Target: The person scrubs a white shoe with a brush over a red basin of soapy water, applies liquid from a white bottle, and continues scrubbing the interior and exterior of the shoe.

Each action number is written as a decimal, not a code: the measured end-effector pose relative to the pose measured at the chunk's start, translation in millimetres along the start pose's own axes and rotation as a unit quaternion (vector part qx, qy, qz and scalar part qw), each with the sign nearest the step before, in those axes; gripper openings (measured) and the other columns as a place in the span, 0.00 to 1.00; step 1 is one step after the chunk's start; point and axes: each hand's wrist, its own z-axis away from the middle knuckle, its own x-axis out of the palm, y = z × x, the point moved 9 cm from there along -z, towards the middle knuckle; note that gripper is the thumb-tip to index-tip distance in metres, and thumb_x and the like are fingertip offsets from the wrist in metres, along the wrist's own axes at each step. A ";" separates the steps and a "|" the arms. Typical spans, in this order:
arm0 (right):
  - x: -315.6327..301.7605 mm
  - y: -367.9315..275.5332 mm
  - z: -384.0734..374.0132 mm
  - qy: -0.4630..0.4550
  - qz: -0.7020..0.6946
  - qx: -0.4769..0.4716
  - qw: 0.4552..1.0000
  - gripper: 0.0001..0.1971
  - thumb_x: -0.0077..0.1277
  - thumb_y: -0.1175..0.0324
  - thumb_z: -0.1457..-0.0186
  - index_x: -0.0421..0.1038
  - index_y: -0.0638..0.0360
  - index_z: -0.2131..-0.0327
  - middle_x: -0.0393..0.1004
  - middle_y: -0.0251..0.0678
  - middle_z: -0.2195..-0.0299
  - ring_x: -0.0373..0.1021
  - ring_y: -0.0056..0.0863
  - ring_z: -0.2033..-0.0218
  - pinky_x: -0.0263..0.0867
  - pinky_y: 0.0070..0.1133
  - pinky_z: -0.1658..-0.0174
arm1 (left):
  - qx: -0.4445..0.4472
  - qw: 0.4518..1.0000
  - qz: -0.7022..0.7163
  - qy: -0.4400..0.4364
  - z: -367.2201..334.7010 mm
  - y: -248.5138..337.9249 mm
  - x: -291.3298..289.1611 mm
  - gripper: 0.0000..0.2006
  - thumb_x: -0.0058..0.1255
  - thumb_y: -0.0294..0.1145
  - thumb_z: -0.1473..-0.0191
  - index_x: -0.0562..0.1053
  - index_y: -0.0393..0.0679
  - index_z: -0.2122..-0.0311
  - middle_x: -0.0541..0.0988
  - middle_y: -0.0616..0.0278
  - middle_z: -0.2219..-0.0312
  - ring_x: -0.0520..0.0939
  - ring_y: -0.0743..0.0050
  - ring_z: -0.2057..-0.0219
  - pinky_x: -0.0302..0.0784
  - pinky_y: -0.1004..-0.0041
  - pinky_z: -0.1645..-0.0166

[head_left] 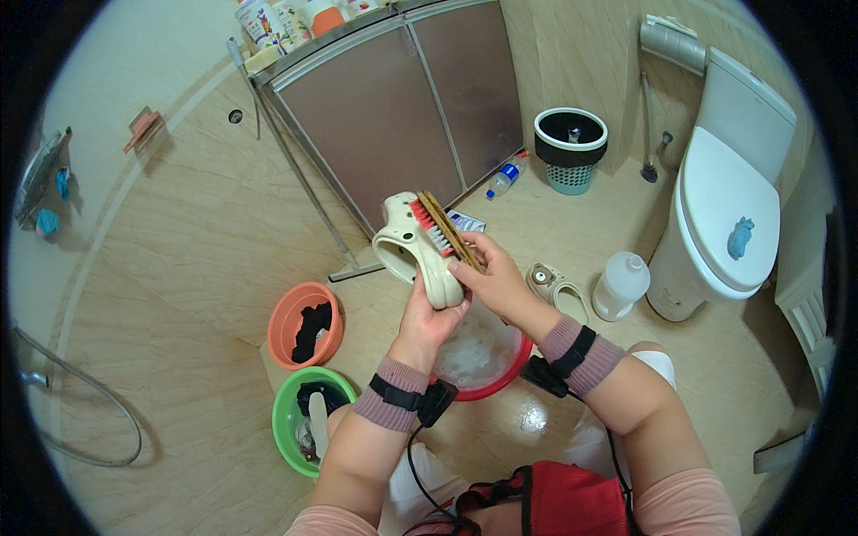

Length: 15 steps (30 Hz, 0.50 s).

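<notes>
While gripped, clog (pixel 413 250) apparently points up-left, brush (pixel 444 230) lying lengthwise.

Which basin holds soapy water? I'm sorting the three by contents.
The red basin, under the hands; foamy water fills it. The orange basin holds a dark cloth, and the green basin holds dark items and something white.

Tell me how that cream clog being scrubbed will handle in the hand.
The clog looks like moulded foam, so probably light and springy rather than floppy; the left hand holds it up alone by one end. Over the red basin of sudsy water, it is likely wet and slippery. The brush in the right hand may push it sideways.
</notes>
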 end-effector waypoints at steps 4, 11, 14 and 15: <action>-0.8 -36.6 16.0 0.011 0.058 -0.028 0.998 0.28 0.52 0.69 0.46 0.59 0.64 0.41 0.73 0.51 0.53 0.73 0.39 0.52 0.67 0.28 0.49 | 0.094 0.992 -0.081 -0.018 -11.7 31.9 -24.7 0.25 0.50 0.24 0.46 0.63 0.49 0.42 0.72 0.59 0.48 0.75 0.68 0.50 0.73 0.63 0.46; 38.6 -62.8 66.8 -0.073 0.418 -0.173 0.889 0.28 0.52 0.63 0.44 0.60 0.51 0.39 0.69 0.44 0.64 0.72 0.45 0.70 0.70 0.36 0.68 | 0.181 0.978 -0.089 -0.061 5.8 70.9 -1.0 0.20 0.52 0.29 0.44 0.66 0.45 0.47 0.75 0.61 0.53 0.78 0.64 0.54 0.73 0.59 0.45; 39.3 -61.4 68.2 -0.064 0.441 -0.159 0.881 0.29 0.52 0.63 0.44 0.60 0.51 0.39 0.69 0.45 0.64 0.72 0.46 0.70 0.70 0.36 0.68 | 0.096 0.989 0.056 0.093 -2.7 53.0 -10.6 0.18 0.42 0.45 0.37 0.69 0.47 0.48 0.75 0.59 0.51 0.77 0.55 0.52 0.70 0.49 0.43; 38.7 -60.6 65.8 -0.065 0.442 -0.158 0.881 0.29 0.52 0.63 0.44 0.60 0.51 0.39 0.69 0.45 0.64 0.72 0.46 0.70 0.70 0.36 0.68 | 0.090 0.990 0.024 0.107 -1.2 49.4 -9.7 0.16 0.42 0.43 0.37 0.69 0.49 0.48 0.75 0.58 0.52 0.77 0.55 0.52 0.71 0.48 0.45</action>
